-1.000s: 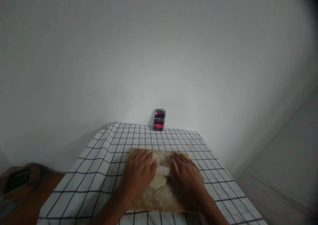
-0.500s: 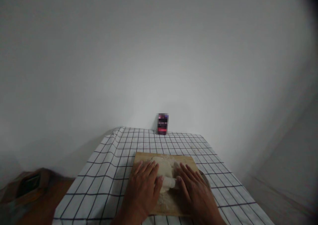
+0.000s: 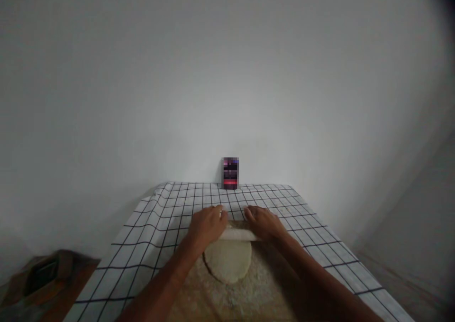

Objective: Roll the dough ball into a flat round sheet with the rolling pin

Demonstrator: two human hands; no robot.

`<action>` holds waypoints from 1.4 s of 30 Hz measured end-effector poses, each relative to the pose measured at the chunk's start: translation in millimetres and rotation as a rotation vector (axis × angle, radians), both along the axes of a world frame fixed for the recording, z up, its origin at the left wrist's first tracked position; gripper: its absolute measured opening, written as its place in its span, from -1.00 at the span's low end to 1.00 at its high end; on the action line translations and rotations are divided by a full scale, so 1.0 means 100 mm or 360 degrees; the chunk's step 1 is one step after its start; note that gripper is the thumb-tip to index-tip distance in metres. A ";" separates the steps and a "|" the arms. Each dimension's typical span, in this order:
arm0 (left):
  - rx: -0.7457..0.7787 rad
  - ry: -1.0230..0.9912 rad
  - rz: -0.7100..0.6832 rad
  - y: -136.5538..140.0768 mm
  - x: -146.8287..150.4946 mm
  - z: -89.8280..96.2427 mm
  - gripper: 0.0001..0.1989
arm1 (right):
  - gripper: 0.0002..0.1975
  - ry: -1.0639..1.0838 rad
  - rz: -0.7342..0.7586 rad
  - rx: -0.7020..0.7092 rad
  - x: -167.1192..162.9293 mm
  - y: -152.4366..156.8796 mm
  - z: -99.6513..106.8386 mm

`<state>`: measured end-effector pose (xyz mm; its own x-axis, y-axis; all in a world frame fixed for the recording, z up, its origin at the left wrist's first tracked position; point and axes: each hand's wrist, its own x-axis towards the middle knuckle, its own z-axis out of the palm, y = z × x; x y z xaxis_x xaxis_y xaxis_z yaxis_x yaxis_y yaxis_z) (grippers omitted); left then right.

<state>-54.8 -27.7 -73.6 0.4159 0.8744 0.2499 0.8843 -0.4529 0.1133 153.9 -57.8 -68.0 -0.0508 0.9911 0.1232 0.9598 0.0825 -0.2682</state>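
Note:
A pale rolling pin (image 3: 237,235) lies crosswise at the far edge of a flattened, rounded sheet of dough (image 3: 229,263). My left hand (image 3: 209,222) is curled over the pin's left end, and my right hand (image 3: 265,223) is curled over its right end. Both forearms stretch forward on either side of the dough. Beneath it all is a wooden board (image 3: 245,300), dusted with flour. Some of the dough's far edge is hidden by the pin. The pin's two ends are covered by my hands.
A white cloth with dark grid lines (image 3: 142,232) covers the table. At its back edge a small dark and red object (image 3: 230,174), pixelated, stands against the white wall (image 3: 227,85). On the floor at lower left is a brown box (image 3: 48,272).
Both hands have moved forward with the rolling pin, from the middle of the dough to its far edge. My fingers were stretched out flat before and are now curled. More of the board shows.

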 end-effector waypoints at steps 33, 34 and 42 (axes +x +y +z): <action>0.0404 -0.0198 -0.0148 -1.06 -0.47 -0.39 -0.53 | -0.42 0.0059 0.0438 0.0137 -0.04 -1.01 -0.20; 0.0402 -0.0198 -0.0145 -1.06 -0.46 -0.39 -0.53 | -0.43 0.0058 0.0474 0.0124 -0.01 -0.90 -0.16; 0.0127 -0.0173 0.0138 -0.70 -0.28 -0.04 -0.62 | -0.38 0.0064 0.0453 0.0059 -0.09 0.07 -0.12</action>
<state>-82.9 -97.9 -77.1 0.3061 0.8815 0.3596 0.9050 -0.3867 0.1774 144.8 -51.2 -80.1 -0.3209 0.9324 0.1666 0.8851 0.3578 -0.2977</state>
